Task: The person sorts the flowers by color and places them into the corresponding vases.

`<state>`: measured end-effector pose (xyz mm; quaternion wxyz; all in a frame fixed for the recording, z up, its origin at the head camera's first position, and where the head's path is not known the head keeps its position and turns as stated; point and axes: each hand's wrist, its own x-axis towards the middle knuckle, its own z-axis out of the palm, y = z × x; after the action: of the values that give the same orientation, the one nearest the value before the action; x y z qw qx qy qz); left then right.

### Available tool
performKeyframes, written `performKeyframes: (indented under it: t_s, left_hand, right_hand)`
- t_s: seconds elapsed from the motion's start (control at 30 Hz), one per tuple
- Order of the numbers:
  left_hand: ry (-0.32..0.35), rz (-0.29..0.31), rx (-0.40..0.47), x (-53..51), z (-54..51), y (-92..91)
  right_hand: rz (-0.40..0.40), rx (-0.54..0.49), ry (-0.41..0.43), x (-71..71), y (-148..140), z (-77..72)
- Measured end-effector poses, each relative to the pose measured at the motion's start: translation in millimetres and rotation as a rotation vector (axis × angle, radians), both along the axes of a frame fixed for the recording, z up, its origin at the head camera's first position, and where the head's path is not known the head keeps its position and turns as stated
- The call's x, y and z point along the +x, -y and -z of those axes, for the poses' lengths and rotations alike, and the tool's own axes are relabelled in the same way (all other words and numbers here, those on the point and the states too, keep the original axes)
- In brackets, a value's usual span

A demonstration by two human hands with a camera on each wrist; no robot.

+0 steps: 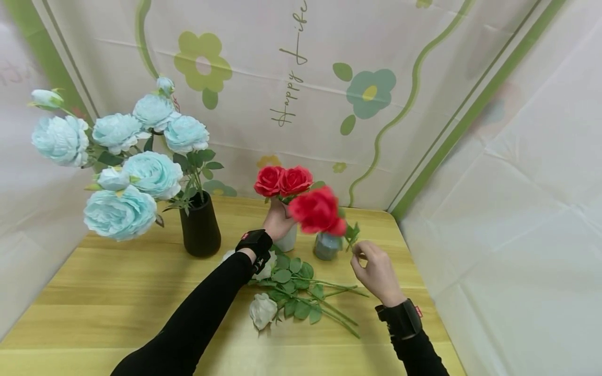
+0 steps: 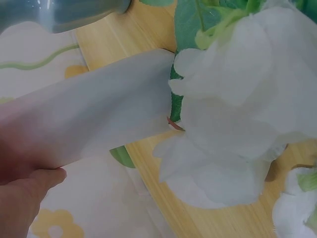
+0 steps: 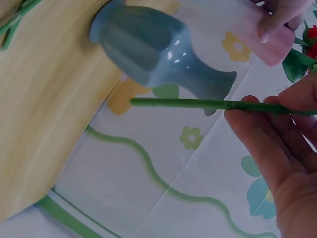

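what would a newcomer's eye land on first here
Probably the big pale blue blooms in the black vase at left. Next, near the middle, two red roses above the pale vase that the left hand grips, and the blurred red bloom whose stem the right hand pinches.

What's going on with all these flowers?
A person's left hand grips a pale vase with two red roses in it. Their right hand pinches a green stem bearing more red bloom, its lower end free. White roses lie on the table, a blue vase stands nearby, and light blue flowers stand in a black vase.
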<state>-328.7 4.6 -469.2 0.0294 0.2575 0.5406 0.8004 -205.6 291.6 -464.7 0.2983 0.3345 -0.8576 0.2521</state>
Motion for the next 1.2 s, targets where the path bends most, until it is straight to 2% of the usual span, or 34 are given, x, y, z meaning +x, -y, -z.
performKeyframes:
  t_s: [0.03,0.07,0.1,0.13,0.17,0.23,0.3,0.33,0.43,0.5,0.57,0.63,0.7,0.73,0.83,0.87,0.97,1.07,1.1,1.2]
  left_hand:
    - [-0.098,-0.116,-0.173,5.6,-4.4,1.7]
    - [-0.162,-0.178,-0.254,9.2,-9.4,2.2]
    - [-0.225,-0.31,-0.368,22.9,-24.7,3.8]
    - [-0.238,-0.323,-0.381,27.2,-30.1,4.4]
    - [-0.245,-0.33,-0.391,30.8,-35.5,4.8]
    - [-0.242,-0.329,-0.39,35.8,-43.1,5.4]
    - [-0.242,-0.329,-0.387,36.6,-44.8,5.7]
    - [-0.241,-0.33,-0.387,35.6,-43.9,5.6]
    - [-0.26,-0.337,-0.398,23.9,-29.7,5.3]
    - [-0.255,-0.346,-0.417,17.0,-21.1,4.7]
    - [-0.247,-0.351,-0.429,10.4,-13.4,4.4]
    - [-0.231,-0.352,-0.426,9.0,-12.1,4.0]
    - [-0.233,-0.353,-0.417,7.6,-11.0,4.3]
    - [-0.237,-0.353,-0.411,7.1,-10.7,4.4]
    - [-0.238,-0.353,-0.408,7.8,-11.7,5.0]
    - [-0.237,-0.354,-0.411,8.4,-12.4,5.1]
    - [-0.215,-0.358,-0.429,9.4,-14.2,5.8]
    - [-0.204,-0.365,-0.442,9.4,-15.4,6.1]
    - [-0.203,-0.366,-0.442,9.2,-15.5,5.9]
    - [-0.2,-0.363,-0.433,9.1,-15.3,4.5]
  right_hand:
    - [-0.013,-0.028,-0.004,-9.6,-7.1,15.6]
    - [-0.02,-0.046,-0.016,-19.9,-14.9,32.5]
    - [-0.016,-0.056,-0.012,-30.6,-23.8,51.2]
    - [-0.006,-0.066,-0.004,-41.9,-33.6,72.6]
    - [0.038,-0.053,0.008,-45.8,-35.8,78.6]
    - [0.082,-0.072,0.034,-64.3,-51.1,115.3]
    - [0.092,-0.105,0.084,-70.4,-53.5,127.6]
    - [0.088,-0.126,0.091,-72.8,-52.9,130.8]
    - [0.089,-0.141,0.079,-74.7,-46.1,128.4]
    - [0.078,-0.146,0.071,-69.8,-35.3,114.0]
    - [0.045,-0.162,0.097,-60.4,-20.7,93.1]
    - [0.002,-0.188,0.133,-50.0,-5.6,70.9]
    - [-0.02,-0.208,0.137,-47.1,4.6,63.3]
    - [-0.027,-0.215,0.137,-48.2,7.5,64.2]
    - [-0.002,-0.216,0.056,-62.1,9.2,85.5]
    - [-0.005,-0.237,0.075,-60.5,14.7,80.4]
    - [-0.006,-0.296,0.095,-69.2,19.4,95.7]
    - [-0.013,-0.389,0.175,-77.1,23.4,107.8]
    - [-0.016,-0.408,0.174,-85.1,20.4,121.4]
    - [-0.031,-0.475,0.234,-92.5,22.1,124.1]
